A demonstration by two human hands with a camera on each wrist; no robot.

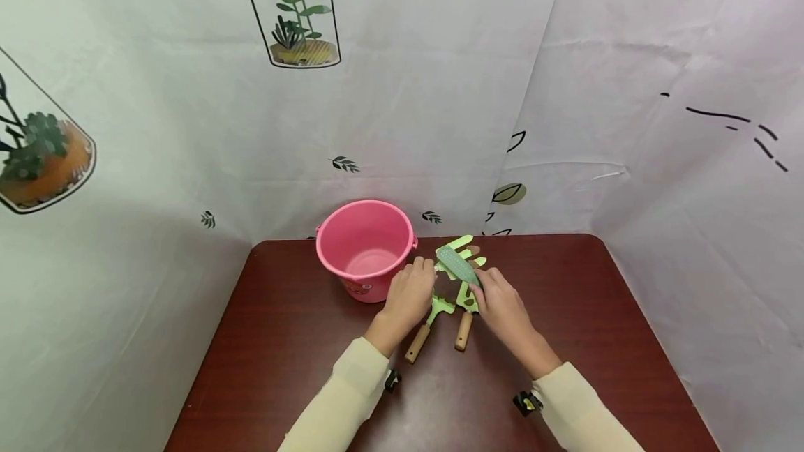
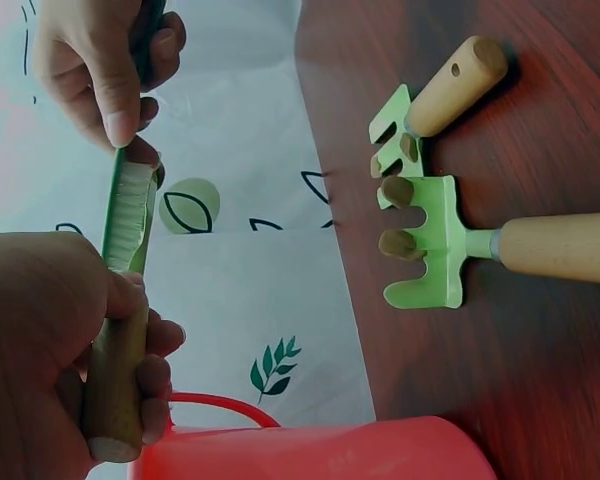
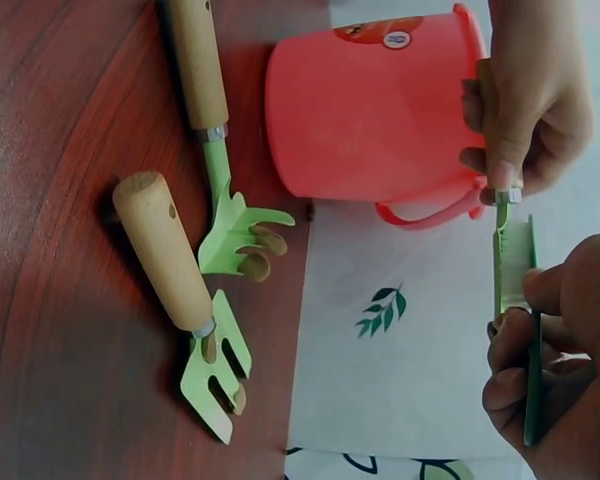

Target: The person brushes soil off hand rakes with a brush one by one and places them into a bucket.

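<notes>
My left hand (image 1: 411, 291) grips the wooden handle (image 2: 118, 385) of a hand fork, whose light green pronged head (image 1: 465, 240) points up and to the right. In my right hand (image 1: 502, 302) is a green brush (image 1: 457, 265), pinched between thumb and fingers. Its pale bristles (image 2: 132, 205) face the fork's head and appear to touch it. Both tools are held above the table. Below them lie a green hand rake (image 1: 442, 305) and another green hand fork (image 1: 467, 297), each with a wooden handle. Brown patches show on their prongs.
A pink bucket (image 1: 355, 289) stands at the back of the dark red wooden table (image 1: 283, 354), left of my hands. White printed sheeting (image 1: 402, 110) hangs closely behind and along both sides.
</notes>
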